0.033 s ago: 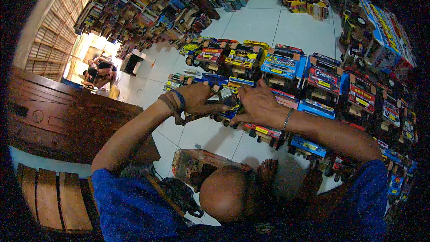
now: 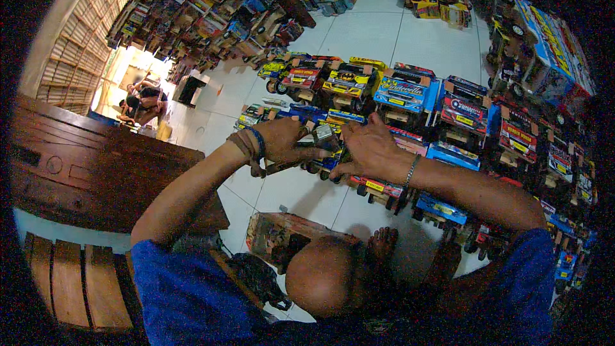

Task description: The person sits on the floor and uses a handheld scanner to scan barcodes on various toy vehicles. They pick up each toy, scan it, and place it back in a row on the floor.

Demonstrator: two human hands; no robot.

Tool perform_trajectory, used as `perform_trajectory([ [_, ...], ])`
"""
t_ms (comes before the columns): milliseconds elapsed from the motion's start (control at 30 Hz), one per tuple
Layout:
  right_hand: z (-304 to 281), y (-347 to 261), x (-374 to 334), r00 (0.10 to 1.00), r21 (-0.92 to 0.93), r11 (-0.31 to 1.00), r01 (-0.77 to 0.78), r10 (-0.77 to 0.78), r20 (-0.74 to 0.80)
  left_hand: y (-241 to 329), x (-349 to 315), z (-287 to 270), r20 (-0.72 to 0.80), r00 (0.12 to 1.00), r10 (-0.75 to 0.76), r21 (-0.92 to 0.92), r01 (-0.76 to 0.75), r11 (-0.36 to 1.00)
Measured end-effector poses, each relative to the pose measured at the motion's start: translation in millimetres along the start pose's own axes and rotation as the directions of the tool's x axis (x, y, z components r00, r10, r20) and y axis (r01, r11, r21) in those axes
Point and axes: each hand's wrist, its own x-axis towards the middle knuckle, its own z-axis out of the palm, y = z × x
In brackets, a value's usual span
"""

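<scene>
My left hand (image 2: 282,144), with cords and a blue band at its wrist, is closed with the thumb stretched to the right. It grips a dark, flat-edged thing whose kind its fingers hide. A silvery block (image 2: 323,132) shows just beyond the thumb. My right hand (image 2: 371,148), wearing a chain bracelet, has its thumb and fingers spread apart beside that block. Below the block, close to the right thumb, is a blue and yellow toy truck (image 2: 325,163). Whether the right fingers touch it is unclear. Toy trucks stand in rows beyond both hands, among them a light blue one (image 2: 402,93).
An open, printed box (image 2: 278,227) lies on the tiled floor near my bare foot (image 2: 382,241). At left are a wooden tabletop (image 2: 109,173) and a slatted bench (image 2: 77,282). Shelved toy trucks (image 2: 211,19) fill the far left. Another person (image 2: 144,102) sits near the bright doorway.
</scene>
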Motion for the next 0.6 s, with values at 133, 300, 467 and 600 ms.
perform_trajectory([
  [133,0.4,0.6,2.8,0.999,-0.051,0.998,-0.021,0.023,0.034,3.6,0.6,-5.0,0.121,0.990,-0.076,-0.143,0.093,0.985],
  [300,5.4,3.3,2.7,1.000,-0.029,1.000,-0.009,0.009,0.013,0.3,-1.8,6.0,-0.010,1.000,-0.026,-0.123,0.024,0.992],
  [467,7.5,4.6,2.6,1.000,0.000,1.000,0.008,-0.008,-0.005,-6.7,2.7,18.0,-0.055,0.997,0.058,-0.140,-0.066,0.988],
  [600,9.5,6.4,1.6,1.000,-0.015,1.000,0.007,-0.007,-0.007,-4.6,5.9,24.5,-0.075,0.996,0.050,-0.235,-0.067,0.970],
])
